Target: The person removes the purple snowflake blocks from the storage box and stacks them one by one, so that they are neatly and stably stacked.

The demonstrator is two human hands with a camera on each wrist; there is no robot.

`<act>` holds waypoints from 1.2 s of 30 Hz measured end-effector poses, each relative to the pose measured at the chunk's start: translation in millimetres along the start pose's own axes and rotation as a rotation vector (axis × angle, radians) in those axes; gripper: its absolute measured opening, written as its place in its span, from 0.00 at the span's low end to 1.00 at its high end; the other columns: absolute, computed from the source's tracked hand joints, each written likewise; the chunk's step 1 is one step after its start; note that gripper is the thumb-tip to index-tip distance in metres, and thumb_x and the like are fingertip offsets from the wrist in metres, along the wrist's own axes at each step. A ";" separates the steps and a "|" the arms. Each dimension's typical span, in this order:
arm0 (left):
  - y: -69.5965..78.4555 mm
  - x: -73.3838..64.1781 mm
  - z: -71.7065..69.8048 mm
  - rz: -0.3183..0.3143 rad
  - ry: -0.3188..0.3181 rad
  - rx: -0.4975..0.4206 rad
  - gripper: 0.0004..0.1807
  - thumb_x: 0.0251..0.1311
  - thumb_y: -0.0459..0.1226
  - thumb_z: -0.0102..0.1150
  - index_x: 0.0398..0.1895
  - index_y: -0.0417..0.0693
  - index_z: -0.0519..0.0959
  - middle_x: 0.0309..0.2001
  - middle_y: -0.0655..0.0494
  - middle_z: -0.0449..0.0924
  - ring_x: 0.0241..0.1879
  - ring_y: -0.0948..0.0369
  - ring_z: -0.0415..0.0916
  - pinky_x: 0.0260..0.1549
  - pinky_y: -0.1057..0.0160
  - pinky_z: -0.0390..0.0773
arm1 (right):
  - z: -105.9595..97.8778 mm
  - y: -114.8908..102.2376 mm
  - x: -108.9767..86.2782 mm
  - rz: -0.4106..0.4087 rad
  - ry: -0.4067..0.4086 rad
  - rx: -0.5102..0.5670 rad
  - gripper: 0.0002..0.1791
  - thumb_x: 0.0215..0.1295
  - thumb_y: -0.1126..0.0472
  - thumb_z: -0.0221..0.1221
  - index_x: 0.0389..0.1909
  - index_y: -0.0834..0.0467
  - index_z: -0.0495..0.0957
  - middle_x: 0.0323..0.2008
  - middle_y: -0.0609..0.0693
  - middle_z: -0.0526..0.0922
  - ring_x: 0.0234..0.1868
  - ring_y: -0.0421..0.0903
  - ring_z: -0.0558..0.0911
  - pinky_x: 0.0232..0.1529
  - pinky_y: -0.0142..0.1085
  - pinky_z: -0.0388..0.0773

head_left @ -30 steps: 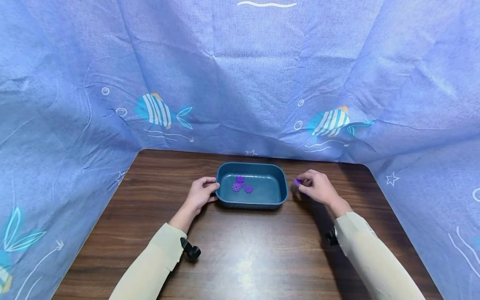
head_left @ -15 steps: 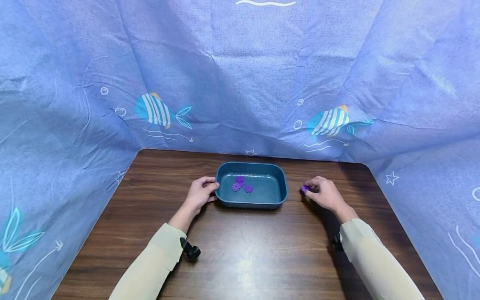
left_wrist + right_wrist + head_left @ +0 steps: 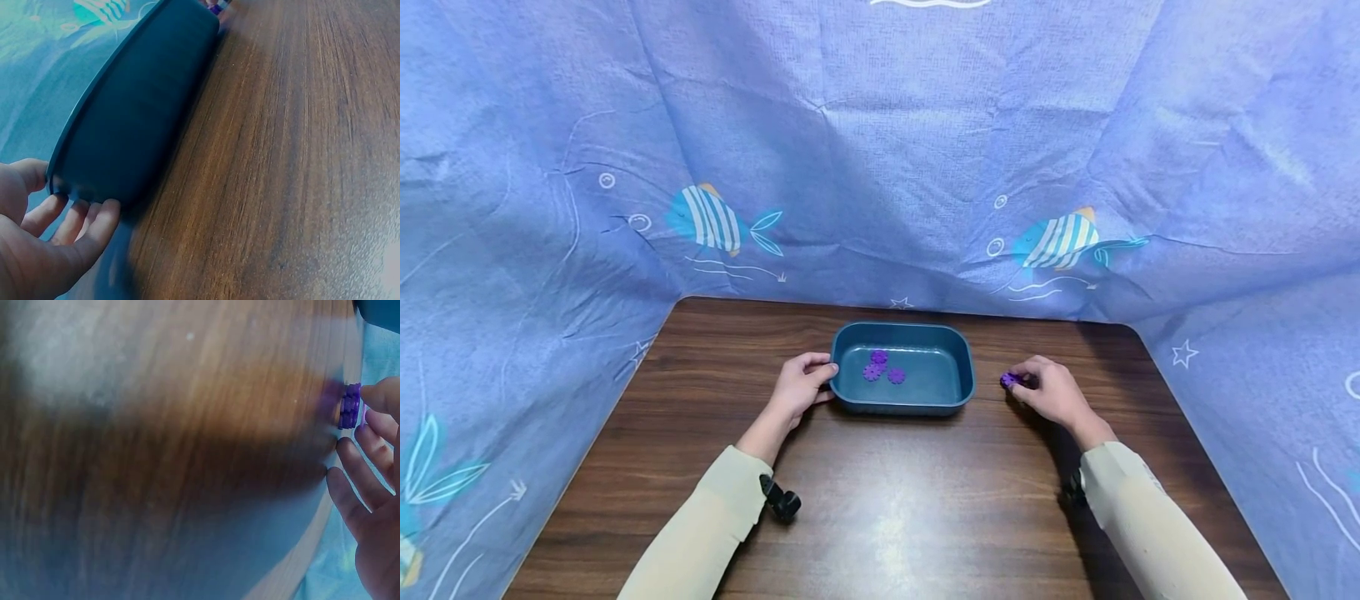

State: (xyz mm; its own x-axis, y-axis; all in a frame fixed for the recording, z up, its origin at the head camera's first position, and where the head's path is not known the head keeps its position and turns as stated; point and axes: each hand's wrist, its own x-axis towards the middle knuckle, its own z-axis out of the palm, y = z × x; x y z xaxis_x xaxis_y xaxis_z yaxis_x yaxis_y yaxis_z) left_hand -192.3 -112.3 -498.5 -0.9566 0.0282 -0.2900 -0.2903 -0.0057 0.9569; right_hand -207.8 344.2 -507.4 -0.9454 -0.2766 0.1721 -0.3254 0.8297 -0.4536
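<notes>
My left hand [image 3: 801, 385] grips the left end of a dark teal plastic tray [image 3: 917, 410], thumb at the rim and fingers against the outer wall. The left wrist view shows those fingertips along the side of the tray [image 3: 137, 106]. Inside it, toward the left, lie several purple notched discs [image 3: 897, 377], some overlapping. To the right of the tray, my right hand [image 3: 1051, 390] pinches a small stack of purple notched discs [image 3: 1009, 379] low at the tabletop. Seen from the right wrist, the stack [image 3: 350, 406] has its layers side by side, with the thumb against one face.
The brown wood-grain table [image 3: 880, 500] reflects a bright glare near its front. A blue curtain printed with fish [image 3: 895, 167] surrounds its back and sides. A black strap-mounted camera [image 3: 781, 500] sits at the left wrist.
My right hand has moved right and toward the front, away from the tray, with purple discs in its fingers, and lowered to the table. The left hand and tray have stayed in place.
</notes>
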 end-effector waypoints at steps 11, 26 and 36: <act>1.1 0.4 0.2 -0.005 -0.007 -0.004 0.21 0.72 0.36 0.61 0.64 0.37 0.76 0.57 0.36 0.78 0.54 0.50 0.82 0.48 0.52 0.87 | 0.5 -0.9 0.2 -0.001 0.010 -0.029 0.12 0.62 0.60 0.69 0.45 0.59 0.87 0.40 0.52 0.85 0.40 0.50 0.81 0.42 0.45 0.79; 0.3 0.1 0.1 -0.009 -0.007 -0.013 0.20 0.72 0.35 0.60 0.64 0.37 0.76 0.58 0.36 0.78 0.54 0.50 0.81 0.48 0.53 0.88 | 3.7 -2.1 -2.2 0.005 0.050 -0.033 0.12 0.61 0.60 0.70 0.44 0.60 0.87 0.42 0.54 0.86 0.42 0.53 0.84 0.46 0.50 0.81; -0.1 0.6 0.0 -0.005 -0.005 -0.010 0.20 0.72 0.36 0.60 0.64 0.37 0.76 0.57 0.37 0.79 0.52 0.53 0.82 0.48 0.52 0.88 | 5.9 -3.1 -2.2 0.018 0.072 -0.031 0.14 0.62 0.58 0.70 0.45 0.61 0.87 0.42 0.56 0.87 0.43 0.54 0.84 0.48 0.53 0.81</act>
State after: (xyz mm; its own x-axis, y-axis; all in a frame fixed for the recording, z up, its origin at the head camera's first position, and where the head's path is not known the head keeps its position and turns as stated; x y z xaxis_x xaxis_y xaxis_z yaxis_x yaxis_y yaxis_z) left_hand -192.8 -112.3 -498.8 -0.9550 0.0335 -0.2947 -0.2953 -0.0159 0.9553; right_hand -204.8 339.4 -511.5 -0.9471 -0.2268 0.2272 -0.3066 0.8489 -0.4305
